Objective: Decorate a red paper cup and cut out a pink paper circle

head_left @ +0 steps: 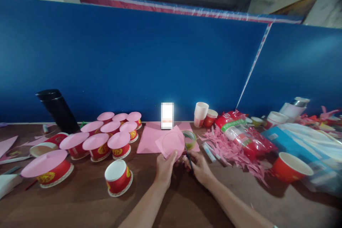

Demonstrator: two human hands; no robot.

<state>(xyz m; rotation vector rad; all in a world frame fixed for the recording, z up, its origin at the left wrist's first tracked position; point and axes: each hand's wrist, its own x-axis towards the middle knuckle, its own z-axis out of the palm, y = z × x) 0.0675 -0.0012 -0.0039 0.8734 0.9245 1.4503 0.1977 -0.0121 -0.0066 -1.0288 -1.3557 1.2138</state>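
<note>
Head view: the left hand [165, 167] pinches the circle-marked pink sheet [172, 141] between thumb and fingers above the bench [149, 205], while the right hand [200, 167] curls its fingers round the scissors [188, 155] at the sheet's right edge. A slack pinch could let the paper buckle and the cut stray inside the outline; blades angled toward the left thumb could nick it
</note>
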